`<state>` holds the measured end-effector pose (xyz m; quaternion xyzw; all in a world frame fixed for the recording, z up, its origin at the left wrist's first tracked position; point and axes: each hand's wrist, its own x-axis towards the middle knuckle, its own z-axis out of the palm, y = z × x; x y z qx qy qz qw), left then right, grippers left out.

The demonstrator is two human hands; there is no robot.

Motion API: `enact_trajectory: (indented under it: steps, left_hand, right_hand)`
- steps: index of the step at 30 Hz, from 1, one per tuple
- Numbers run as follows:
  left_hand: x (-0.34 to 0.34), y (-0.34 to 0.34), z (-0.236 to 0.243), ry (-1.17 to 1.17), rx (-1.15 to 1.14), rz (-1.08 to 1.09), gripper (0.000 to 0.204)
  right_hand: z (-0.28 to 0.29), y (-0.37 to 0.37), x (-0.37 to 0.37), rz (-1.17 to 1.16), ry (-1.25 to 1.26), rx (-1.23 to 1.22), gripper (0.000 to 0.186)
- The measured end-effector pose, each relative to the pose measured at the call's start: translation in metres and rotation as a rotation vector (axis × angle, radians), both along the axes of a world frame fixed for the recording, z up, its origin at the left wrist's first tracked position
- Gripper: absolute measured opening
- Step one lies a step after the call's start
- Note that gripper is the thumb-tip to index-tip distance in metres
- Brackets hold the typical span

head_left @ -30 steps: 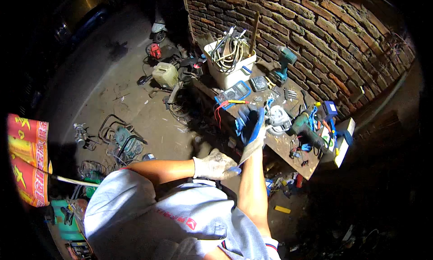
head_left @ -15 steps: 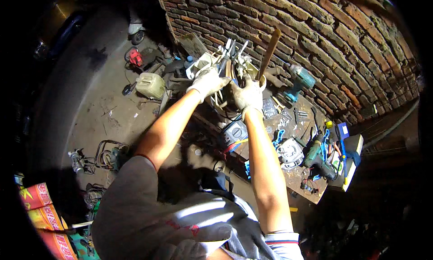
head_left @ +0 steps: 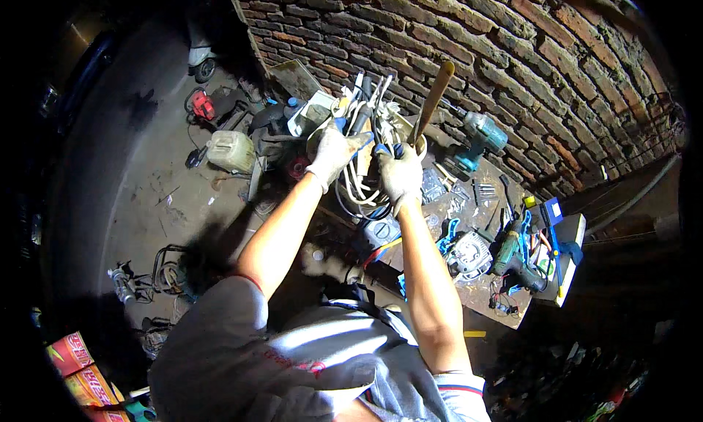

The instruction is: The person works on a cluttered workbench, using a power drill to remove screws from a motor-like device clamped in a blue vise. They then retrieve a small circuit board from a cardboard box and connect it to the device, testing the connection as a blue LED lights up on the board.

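Both my hands wear whitish work gloves with blue fingertips and work in a tangled bundle of cables point(head_left: 359, 193) at the table's far left end, against the brick wall. My left hand point(head_left: 335, 157) closes on the left side of the bundle, beside a dark rod-like piece point(head_left: 359, 119). My right hand point(head_left: 402, 176) has its fingers bent round the cables on the right. A tan flat piece point(head_left: 365, 158) shows between the hands. Just behind my right hand a long wooden handle point(head_left: 435, 100) stands up at a slant. The gloves partly hide what the fingers grip.
On the table point(head_left: 499, 311) lie a multimeter point(head_left: 381, 231), a metal engine part point(head_left: 469, 255) and a green drill point(head_left: 512, 255). Another teal power tool point(head_left: 480, 140) stands by the brick wall point(head_left: 512, 78). A jerrycan point(head_left: 231, 152) and a red machine point(head_left: 201, 105) are on the floor left.
My hands have drawn slightly lower with the cables, and the gap between them is wider. More cable and the tan piece show there. The whole view has shifted a little.
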<state>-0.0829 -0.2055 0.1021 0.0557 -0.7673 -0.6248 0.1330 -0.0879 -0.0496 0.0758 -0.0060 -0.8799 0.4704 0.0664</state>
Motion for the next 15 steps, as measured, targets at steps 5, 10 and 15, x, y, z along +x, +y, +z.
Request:
enact_trajectory:
  steps: [5,10,15]
  left_hand:
    - [0.006,0.001,0.024,0.074,0.212,0.043,0.042]
    - [-0.025,-0.029,0.024,0.112,0.486,-0.054,0.039]
    - [-0.012,-0.023,0.063,0.089,0.185,0.04,0.029]
  right_hand:
    - [0.016,-0.009,0.009,-0.042,0.19,-0.044,0.027]
    - [0.047,-0.035,-0.009,0.013,0.062,-0.126,0.033]
    - [0.084,-0.036,0.005,0.035,0.076,-0.248,0.031]
